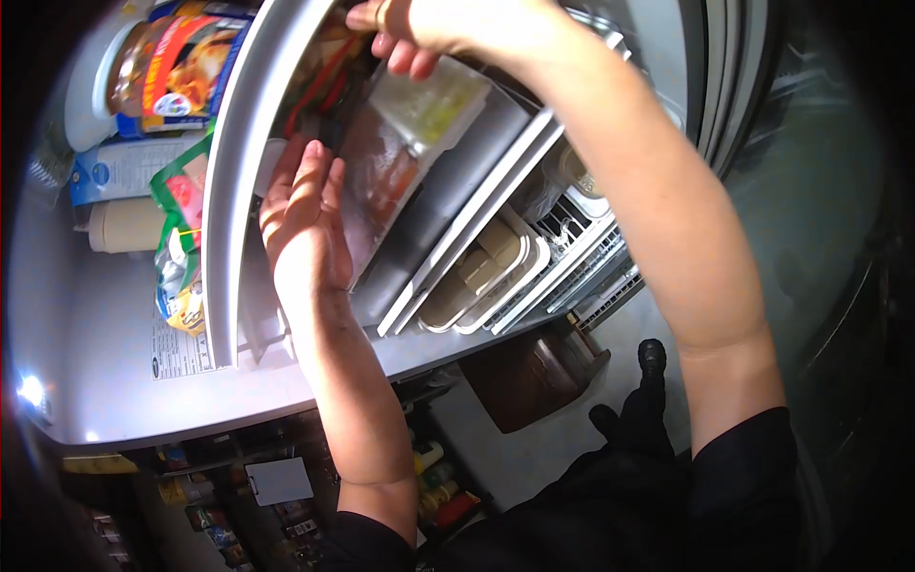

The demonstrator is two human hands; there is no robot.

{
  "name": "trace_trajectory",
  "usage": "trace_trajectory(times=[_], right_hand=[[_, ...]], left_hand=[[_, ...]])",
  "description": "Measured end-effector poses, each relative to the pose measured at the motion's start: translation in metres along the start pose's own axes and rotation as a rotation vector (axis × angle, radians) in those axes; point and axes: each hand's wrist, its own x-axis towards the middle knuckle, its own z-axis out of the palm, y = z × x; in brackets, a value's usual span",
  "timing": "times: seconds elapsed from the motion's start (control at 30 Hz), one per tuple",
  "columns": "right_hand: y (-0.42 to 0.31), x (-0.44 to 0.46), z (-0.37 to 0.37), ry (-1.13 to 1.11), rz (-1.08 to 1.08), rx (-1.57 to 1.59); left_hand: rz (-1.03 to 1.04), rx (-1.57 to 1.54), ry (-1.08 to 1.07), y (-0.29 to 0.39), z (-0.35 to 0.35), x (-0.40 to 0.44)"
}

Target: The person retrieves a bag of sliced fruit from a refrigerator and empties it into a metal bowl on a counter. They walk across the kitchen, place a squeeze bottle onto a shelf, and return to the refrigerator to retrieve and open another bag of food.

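Both bare hands reach into an open fridge. My left hand (310,214) is raised beside a clear container (376,186) with orange and pale contents, its fingers extended and slightly apart. Higher up, my right hand (419,29) has curled fingers above a clear pack (429,105) with green contents; what it holds, if anything, is hidden. Red-edged packaging (329,81) lies between the two hands, partly in shadow. A white shelf edge (229,191) runs just left of my left hand.
Left of the shelf edge are a jar with an orange label (176,71), a green pouch (181,186) and a cream bottle (124,226). Lower shelves hold beige containers (477,272). A brown bin (524,377) stands on the floor near my shoes.
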Motion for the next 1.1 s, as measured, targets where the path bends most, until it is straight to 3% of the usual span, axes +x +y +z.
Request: trace_trajectory(times=[0.1,0.2,0.27,0.33,0.4,0.5,0.63,0.7,0.73,0.8,0.93,1.1], right_hand=[[0.018,0.029,0.026,0.015,0.016,-0.038],[0.023,0.049,0.034,0.057,0.028,-0.033],[0.021,0.055,0.036,0.077,0.035,-0.007],[0.024,0.056,0.036,0.099,0.045,0.030],[0.025,0.054,0.036,0.116,0.065,0.067],[0.030,0.046,0.034,0.156,0.094,0.102],[0.027,0.038,0.037,0.190,0.116,0.147],[0.025,0.038,0.036,0.198,0.122,0.167],[0.024,0.038,0.035,0.205,0.123,0.175],[0.023,0.040,0.034,0.217,0.125,0.178],[0.021,0.040,0.028,0.243,0.128,0.185],[0.012,0.040,0.022,0.257,0.122,0.188]], left_hand=[[-0.098,-0.121,0.054,0.008,-0.004,0.004],[-0.134,-0.337,-0.028,-0.002,-0.020,0.008],[-0.230,-0.194,-0.029,0.006,-0.015,0.013],[-0.237,-0.341,-0.145,-0.001,-0.028,0.021],[-0.287,-0.335,-0.082,0.006,-0.019,0.009],[-0.266,-0.407,-0.177,-0.006,-0.023,0.011],[-0.292,-0.546,-0.040,-0.019,-0.019,0.017],[-0.216,-0.181,-0.161,-0.034,-0.030,0.027],[-0.302,-0.437,-0.198,-0.035,-0.034,0.029],[-0.311,-0.313,-0.153,-0.034,-0.012,0.032],[-0.329,-0.978,-0.118,-0.021,0.019,0.044],[-0.307,-0.994,-0.058,-0.019,0.045,0.075]])
